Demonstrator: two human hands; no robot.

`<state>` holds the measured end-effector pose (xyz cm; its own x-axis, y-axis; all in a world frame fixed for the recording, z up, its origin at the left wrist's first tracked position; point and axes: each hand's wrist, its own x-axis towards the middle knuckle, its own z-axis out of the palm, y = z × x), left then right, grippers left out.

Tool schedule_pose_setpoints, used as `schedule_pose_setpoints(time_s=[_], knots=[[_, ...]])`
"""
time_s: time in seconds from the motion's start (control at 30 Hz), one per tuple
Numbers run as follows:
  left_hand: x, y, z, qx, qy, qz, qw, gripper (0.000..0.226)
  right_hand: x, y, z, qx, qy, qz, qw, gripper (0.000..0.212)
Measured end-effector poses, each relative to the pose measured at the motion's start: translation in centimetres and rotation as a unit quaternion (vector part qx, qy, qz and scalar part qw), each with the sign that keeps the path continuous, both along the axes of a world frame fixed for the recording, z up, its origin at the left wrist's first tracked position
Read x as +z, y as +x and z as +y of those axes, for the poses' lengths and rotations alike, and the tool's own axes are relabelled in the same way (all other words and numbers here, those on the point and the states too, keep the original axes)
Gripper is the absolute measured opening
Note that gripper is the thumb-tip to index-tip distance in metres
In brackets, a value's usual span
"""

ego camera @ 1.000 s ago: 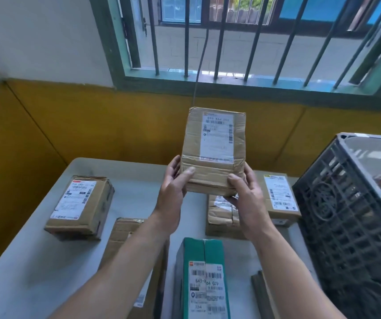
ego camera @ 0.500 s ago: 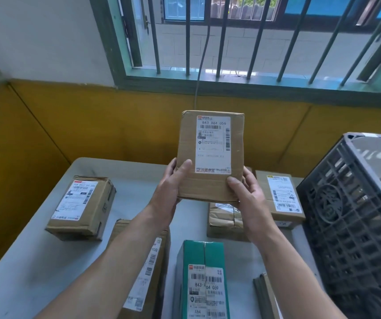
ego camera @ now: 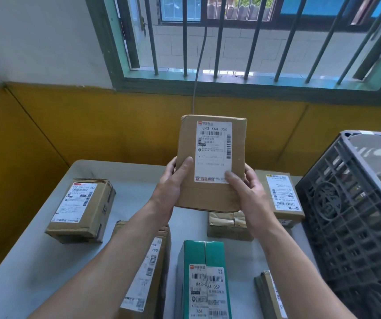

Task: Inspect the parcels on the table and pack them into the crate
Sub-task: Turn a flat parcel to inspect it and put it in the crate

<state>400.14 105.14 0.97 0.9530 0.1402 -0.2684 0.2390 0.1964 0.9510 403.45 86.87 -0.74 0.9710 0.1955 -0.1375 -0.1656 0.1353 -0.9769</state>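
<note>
Left hand point(ego camera: 171, 187): grips held parcel's left edge, thumb across front.
Right hand point(ego camera: 250, 199): grips right edge, thumb on label.
Held parcel point(ego camera: 210, 162): upright above table point(ego camera: 35, 268), label facing camera.
Crate point(ego camera: 350, 226): right side of the table.

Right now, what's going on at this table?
A person holds a brown parcel up off the table with both hands. The left hand and right hand grip its lower sides. Its shipping label faces the camera, apparently for inspection. Several more parcels lie on the table, among them a green box near the front. The dark crate stands at the right, and the held parcel is not yet in it.
</note>
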Motion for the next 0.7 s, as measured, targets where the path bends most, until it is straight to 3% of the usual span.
schedule_pose_setpoints(time_s=[0.3,0.47,0.7], knots=[[-0.42,-0.65,-0.16,-0.006,-0.01,0.003,1.0,0.065,0.56,0.7,-0.06,-0.01,0.011,-0.009,1.0,0.057],[-0.17,-0.12,0.36,0.014,0.002,0.002,1.0,0.052,0.13,0.28,0.27,0.001,0.0,-0.01,1.0,0.043],[-0.4,-0.41,0.1,-0.004,0.011,-0.024,1.0,0.043,0.75,0.66,0.56,-0.015,-0.02,-0.015,1.0,0.046]])
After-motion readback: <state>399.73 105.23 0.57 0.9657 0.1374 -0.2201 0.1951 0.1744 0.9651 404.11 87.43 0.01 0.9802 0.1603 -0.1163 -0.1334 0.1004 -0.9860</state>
